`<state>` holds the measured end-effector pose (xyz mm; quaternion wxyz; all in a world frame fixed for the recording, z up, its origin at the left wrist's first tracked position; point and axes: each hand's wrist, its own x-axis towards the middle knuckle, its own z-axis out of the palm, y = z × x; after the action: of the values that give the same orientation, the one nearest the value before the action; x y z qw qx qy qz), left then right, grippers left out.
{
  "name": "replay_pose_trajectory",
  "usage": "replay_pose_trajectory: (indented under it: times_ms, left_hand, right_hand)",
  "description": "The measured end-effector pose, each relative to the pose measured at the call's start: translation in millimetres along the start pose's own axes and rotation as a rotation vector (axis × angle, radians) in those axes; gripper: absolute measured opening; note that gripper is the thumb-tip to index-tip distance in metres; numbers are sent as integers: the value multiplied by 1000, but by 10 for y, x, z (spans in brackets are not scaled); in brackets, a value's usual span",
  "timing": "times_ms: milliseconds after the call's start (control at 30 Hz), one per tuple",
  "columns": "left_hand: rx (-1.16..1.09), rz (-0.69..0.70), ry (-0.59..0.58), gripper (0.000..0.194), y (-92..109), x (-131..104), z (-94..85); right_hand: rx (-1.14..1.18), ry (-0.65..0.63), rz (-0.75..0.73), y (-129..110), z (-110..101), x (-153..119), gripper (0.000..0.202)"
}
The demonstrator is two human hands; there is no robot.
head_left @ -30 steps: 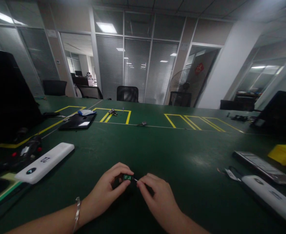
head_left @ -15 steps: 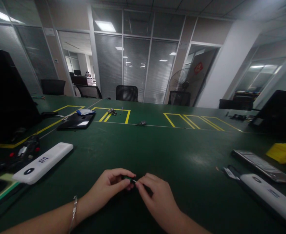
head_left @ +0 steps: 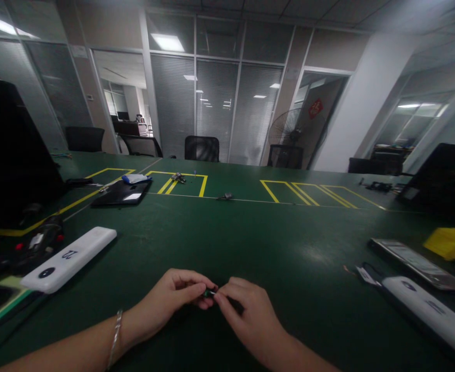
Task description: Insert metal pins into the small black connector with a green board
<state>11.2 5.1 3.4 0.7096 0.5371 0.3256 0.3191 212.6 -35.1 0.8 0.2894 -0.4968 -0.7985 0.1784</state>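
Note:
Low over the near part of the green table (head_left: pixel 227 237), my two hands meet at their fingertips. My left hand (head_left: pixel 179 290) pinches a small dark-and-green piece (head_left: pixel 207 293) between thumb and fingers. Most of that piece is hidden by the fingers, so its kind cannot be made out. My right hand (head_left: pixel 246 310) is closed too, thumb against forefinger, on a thin whitish bit (head_left: pixel 212 292) that touches or comes out of the green piece. A bracelet circles my left wrist.
To the left lies a white power bank (head_left: pixel 70 260), with a black tablet (head_left: pixel 121 192) farther back. A second white power bank (head_left: pixel 431 305) and a phone (head_left: pixel 419 263) are at right. Small metal parts (head_left: pixel 178 177) and a dark grey piece (head_left: pixel 225 196) lie far off.
My left thumb has shifted forward over the small green piece, which is now more covered and slightly lower. My right hand has barely moved.

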Motion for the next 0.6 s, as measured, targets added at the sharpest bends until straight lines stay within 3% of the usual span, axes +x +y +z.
replay_pose_trajectory:
  times_ms: [333,600]
  left_hand:
    - [33,41,70,24,-5,21,-1]
    - [402,147,68,22,81,29,-94]
  right_hand:
    - [41,33,52,-25,-13,15,27]
    - [119,97,83,-19,-35,32,25]
